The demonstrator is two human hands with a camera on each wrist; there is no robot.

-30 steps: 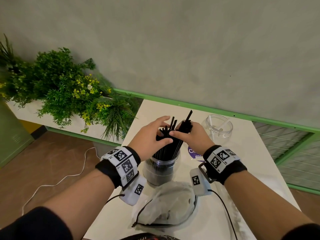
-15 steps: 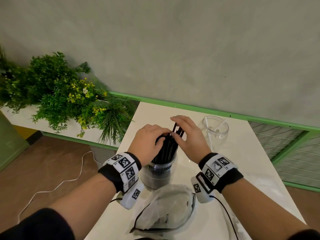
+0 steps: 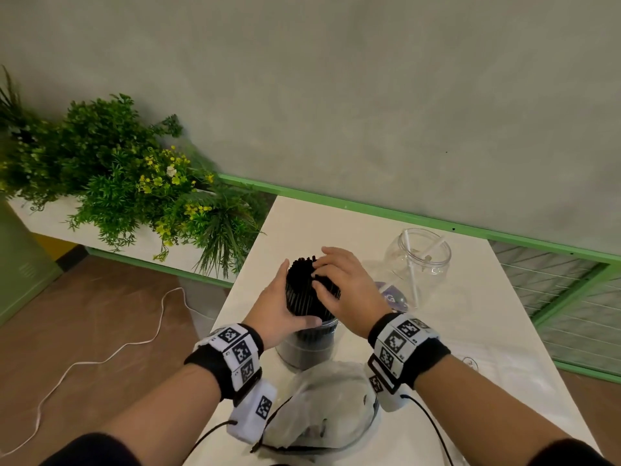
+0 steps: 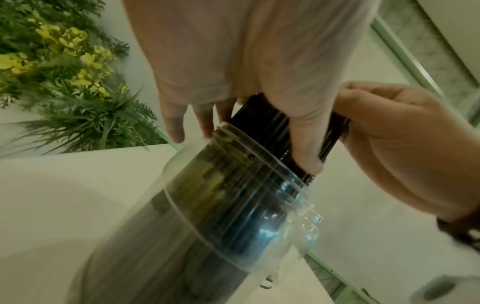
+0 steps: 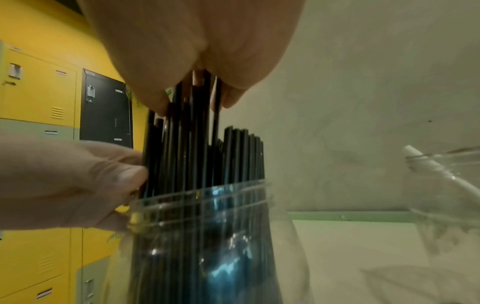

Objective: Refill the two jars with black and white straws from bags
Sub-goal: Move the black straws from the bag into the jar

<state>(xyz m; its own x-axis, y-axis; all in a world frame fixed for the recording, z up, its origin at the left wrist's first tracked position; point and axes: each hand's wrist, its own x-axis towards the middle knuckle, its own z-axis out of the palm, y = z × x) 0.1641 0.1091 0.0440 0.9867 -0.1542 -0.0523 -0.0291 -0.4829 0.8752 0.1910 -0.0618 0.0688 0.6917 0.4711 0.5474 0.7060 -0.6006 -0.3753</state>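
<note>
Both hands have dropped lower since the earlier frames, and the black straws (image 3: 304, 290), which stuck up unevenly then, now stand as a tight bundle in the near jar (image 3: 307, 344). Right fingers (image 3: 331, 260) lie nearly straight across the straw tops, pressing down on the few still proud; the right-wrist view shows those taller ends under the palm. The left hand (image 3: 279, 311) curls round the bundle just above the jar's rim, thumb across the front, holding it together. The right hand (image 3: 346, 290) grips nothing. This looks like the last of the black step: seating and levelling the straws. Beyond it on the table (image 3: 504, 331), to the right, the second jar (image 3: 421, 264) holds only two or three white straws (image 3: 411, 270), so that half seems hardly started. A crumpled clear bag (image 3: 322, 401) lies at the near edge; whether it is empty I cannot tell. Next probably calls for a final even press, then letting go without tipping the jar, and finding the white straws' bag, which I cannot pick out.
</note>
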